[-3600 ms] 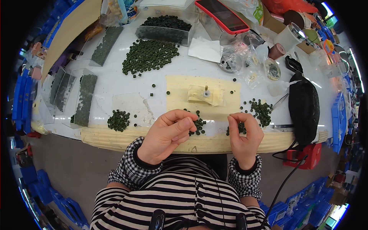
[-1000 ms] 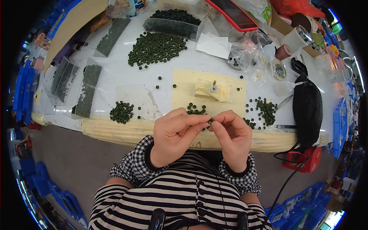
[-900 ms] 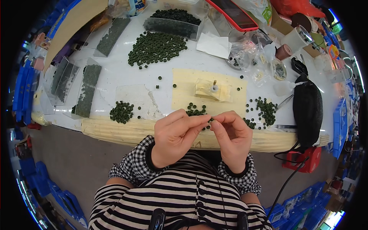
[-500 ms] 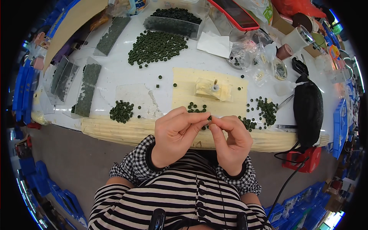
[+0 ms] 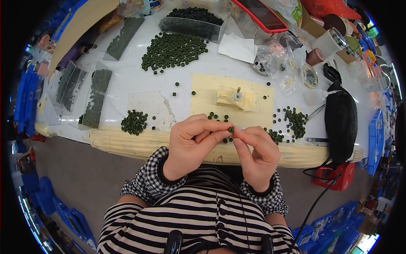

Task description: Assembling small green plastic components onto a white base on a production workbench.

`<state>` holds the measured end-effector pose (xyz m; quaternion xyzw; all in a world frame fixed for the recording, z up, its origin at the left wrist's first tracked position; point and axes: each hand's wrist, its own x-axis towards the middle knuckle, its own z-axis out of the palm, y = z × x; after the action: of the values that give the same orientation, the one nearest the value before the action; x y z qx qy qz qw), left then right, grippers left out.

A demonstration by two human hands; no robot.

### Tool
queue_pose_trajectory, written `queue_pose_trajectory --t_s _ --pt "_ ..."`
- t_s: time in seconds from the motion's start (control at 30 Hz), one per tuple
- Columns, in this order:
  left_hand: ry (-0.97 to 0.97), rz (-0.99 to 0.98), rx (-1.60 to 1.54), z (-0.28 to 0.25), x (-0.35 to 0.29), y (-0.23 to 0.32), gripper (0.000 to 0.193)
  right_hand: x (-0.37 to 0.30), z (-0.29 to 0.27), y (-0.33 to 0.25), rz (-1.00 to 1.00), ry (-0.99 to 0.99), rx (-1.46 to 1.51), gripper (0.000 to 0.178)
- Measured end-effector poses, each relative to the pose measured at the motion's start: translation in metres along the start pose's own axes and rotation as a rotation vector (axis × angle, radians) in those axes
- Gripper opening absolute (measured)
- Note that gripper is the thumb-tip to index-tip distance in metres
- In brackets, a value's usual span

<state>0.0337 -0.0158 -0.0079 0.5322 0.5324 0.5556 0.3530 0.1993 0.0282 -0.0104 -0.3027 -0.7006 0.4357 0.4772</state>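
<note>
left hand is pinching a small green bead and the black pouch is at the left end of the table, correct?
Not quite: the black pouch is at the right end of the table, as the head view shows. The left hand is pinching a small green bead.

There are two hands, one phone and dozens of green beads.

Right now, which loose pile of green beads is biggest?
The far pile, in front of the top-centre clear bin; it spreads wider than those near the table's front edge.
</note>
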Motion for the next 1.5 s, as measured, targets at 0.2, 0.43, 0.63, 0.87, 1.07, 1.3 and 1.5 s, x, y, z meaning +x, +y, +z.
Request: queue_pose_trajectory --t_s 0.2,0.43,0.63,0.87,1.07,1.3,1.5 --pt "0.054 0.301 0.346 0.002 -0.001 0.009 0.025 -0.001 -0.002 0.002 0.07 -0.04 0.104 0.029" --pt "-0.054 0.03 0.004 -0.003 0.005 0.003 0.023 0.001 -0.001 -0.004 -0.162 -0.04 -0.227 0.031" --pt "-0.038 0.092 0.057 -0.002 0.005 0.005 0.022 -0.002 -0.002 0.004 -0.052 -0.027 -0.031 0.031" --pt "-0.017 -0.02 -0.087 -0.001 0.005 0.002 0.023 -0.002 -0.003 0.003 -0.054 -0.03 -0.053 0.031" --pt "-0.019 0.139 0.119 -0.003 0.006 0.004 0.024 -0.001 -0.003 0.002 -0.085 -0.039 -0.102 0.031" --pt "-0.001 0.187 0.161 0.0 0.006 0.004 0.022 -0.001 -0.004 0.002 -0.052 -0.041 -0.069 0.031" --pt "-0.036 0.107 0.058 -0.002 0.007 -0.001 0.02 -0.001 -0.003 0.003 -0.117 -0.037 -0.125 0.031"
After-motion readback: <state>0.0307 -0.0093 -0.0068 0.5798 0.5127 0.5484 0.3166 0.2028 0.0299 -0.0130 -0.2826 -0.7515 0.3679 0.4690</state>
